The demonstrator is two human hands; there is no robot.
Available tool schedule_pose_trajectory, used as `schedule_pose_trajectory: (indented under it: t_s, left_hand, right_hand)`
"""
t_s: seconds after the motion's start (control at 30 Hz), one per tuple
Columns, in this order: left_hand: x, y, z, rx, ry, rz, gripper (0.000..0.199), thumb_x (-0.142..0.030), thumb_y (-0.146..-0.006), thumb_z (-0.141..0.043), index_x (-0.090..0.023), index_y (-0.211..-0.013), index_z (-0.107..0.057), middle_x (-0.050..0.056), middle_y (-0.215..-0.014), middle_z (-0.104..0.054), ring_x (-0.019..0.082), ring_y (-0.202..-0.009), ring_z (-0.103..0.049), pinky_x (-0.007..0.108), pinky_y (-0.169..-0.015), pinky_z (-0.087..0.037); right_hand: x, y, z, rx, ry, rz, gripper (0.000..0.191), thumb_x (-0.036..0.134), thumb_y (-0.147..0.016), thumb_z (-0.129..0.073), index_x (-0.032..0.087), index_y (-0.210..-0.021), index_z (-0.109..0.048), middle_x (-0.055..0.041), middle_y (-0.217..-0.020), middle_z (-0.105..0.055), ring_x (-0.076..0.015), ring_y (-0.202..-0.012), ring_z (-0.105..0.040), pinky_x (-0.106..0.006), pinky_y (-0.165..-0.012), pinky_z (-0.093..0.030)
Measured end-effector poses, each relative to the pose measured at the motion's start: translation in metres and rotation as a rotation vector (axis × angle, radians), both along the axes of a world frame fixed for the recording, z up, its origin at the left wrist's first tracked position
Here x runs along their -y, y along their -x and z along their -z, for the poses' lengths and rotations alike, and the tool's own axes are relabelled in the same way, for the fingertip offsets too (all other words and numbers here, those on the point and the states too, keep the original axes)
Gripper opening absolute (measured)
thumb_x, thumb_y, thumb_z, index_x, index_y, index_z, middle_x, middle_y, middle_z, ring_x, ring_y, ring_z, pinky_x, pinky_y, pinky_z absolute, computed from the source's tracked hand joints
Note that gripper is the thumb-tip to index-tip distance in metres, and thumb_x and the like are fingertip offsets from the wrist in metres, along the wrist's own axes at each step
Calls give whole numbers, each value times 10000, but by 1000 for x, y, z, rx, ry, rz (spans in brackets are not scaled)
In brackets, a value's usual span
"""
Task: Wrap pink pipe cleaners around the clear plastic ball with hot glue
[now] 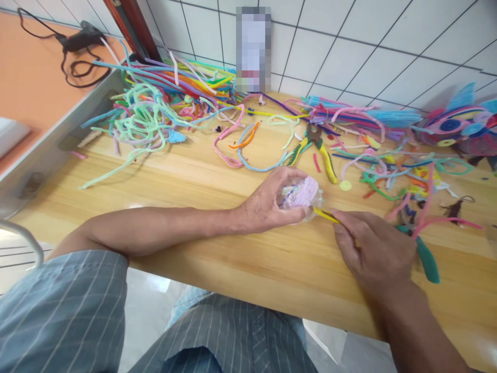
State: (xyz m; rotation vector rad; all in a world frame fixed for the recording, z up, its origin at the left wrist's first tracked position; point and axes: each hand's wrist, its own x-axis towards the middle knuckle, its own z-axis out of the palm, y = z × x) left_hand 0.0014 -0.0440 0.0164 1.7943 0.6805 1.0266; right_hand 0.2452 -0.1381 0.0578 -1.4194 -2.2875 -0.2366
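My left hand (267, 202) is wrapped round a clear, rounded plastic piece (319, 199), and a pale lilac patch (305, 192) covers part of it. Bluish strands show through the plastic. Pinched in my right hand (375, 248) is a slim yellow pencil-like stick (326, 215). Its far end meets the lower edge of the plastic piece, close to my left thumb; the very tip is too small to make out. Just beyond my hands lie yellow-and-green pliers (316, 147), jaws pointing away. A teal-handled tool (427, 259) is partly hidden behind my right hand.
Tangled green pipe cleaners (143, 116) and a colourful bundle (186, 77) fill the back left. Pink and blue pipe cleaners (349, 114) lie along the wall, with loose scraps (411, 176) at right. A fish-like craft figure (458, 127) stands back right; a blurred phone (253, 49) leans against the tiles.
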Motion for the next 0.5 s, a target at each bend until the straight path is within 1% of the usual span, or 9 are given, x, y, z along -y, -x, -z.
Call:
schedule_pose_trajectory:
  t_s: [0.1, 0.2, 0.27, 0.33, 0.43, 0.5]
  left_hand:
    - [0, 0, 0, -6, 8, -3, 557, -428, -863, -789, -219, -1324, -558, 134, -1363, -638, 283, -1298, -636, 463, -1147, -536]
    - [0, -1, 0, -5, 18, 3, 554, -415, -861, -790, -219, -1322, -553, 135, -1365, -634, 285, -1299, -637, 464, -1142, -538]
    - [0, -1, 1, 0, 10, 4, 556, -397, -856, -788, -214, -1324, -551, 139, -1367, -630, 290, -1306, -634, 469, -1145, -536]
    - [0, -1, 1, 4, 3, 3, 561, -385, -850, -788, -212, -1328, -550, 141, -1372, -625, 294, -1319, -629, 475, -1153, -534]
    - [0, -1, 2, 5, 9, 5, 561, -380, -847, -793, -220, -1330, -557, 134, -1371, -624, 295, -1325, -629, 480, -1162, -533]
    - [0, -1, 1, 8, 4, 8, 557, -383, -847, -792, -217, -1327, -562, 135, -1367, -626, 297, -1323, -630, 485, -1168, -530]
  right_hand:
    - [2, 0, -2, -60, 15, 55, 269, 264, -1001, -644, 303, -1254, -729, -67, -1070, -834, -248, -910, -797, -379, -794, -626]
    - [5, 0, -1, -117, 52, 112, 218, 285, -1012, -649, 301, -1216, -722, -64, -1041, -824, -233, -863, -786, -360, -747, -626]
    - [7, -1, 1, -188, 64, 122, 192, 298, -1001, -682, 301, -1188, -727, -56, -1026, -816, -225, -840, -778, -347, -723, -625]
    - [7, -2, 2, -306, 77, 114, 208, 301, -985, -710, 308, -1191, -733, -49, -1027, -809, -231, -848, -778, -356, -735, -634]
    - [5, -4, 3, -471, 195, 113, 264, 304, -1007, -673, 326, -1265, -727, -37, -1043, -807, -242, -896, -790, -376, -785, -646]
    - [2, -5, 2, -514, 273, 106, 275, 307, -1024, -648, 328, -1286, -727, -31, -1035, -808, -237, -913, -790, -370, -802, -640]
